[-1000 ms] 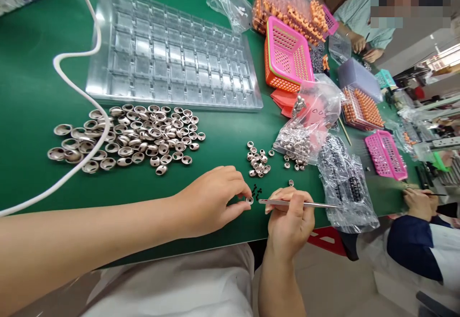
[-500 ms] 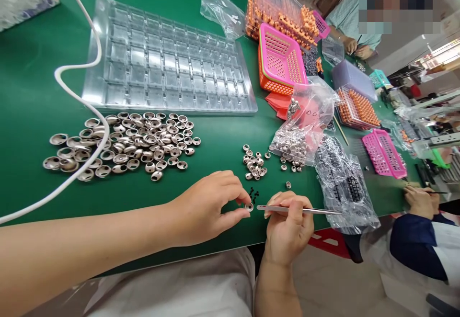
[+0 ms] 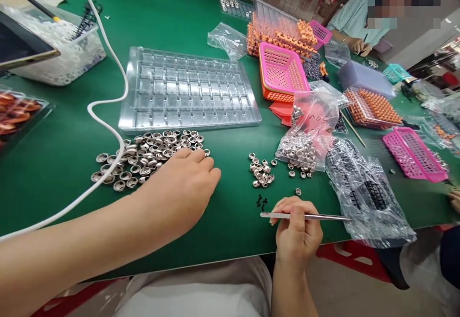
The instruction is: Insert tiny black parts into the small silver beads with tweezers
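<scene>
Left hand (image 3: 189, 183) is covering one end of the large metal-ring pile (image 3: 145, 158), which is lying between the clear tray (image 3: 187, 89) and the worktop's (image 3: 230, 240) near edge. Its fingertips are hiding from me; grip unreadable. Right hand (image 3: 300, 226), close to that edge, is holding slim metal tweezers (image 3: 323, 217) beside small black parts (image 3: 265, 202).

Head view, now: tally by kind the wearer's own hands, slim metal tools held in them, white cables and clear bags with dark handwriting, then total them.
Left hand and right hand: 2
Slim metal tool: 1
White cable: 1
Clear bag with handwriting: 1
Total: 5
</scene>
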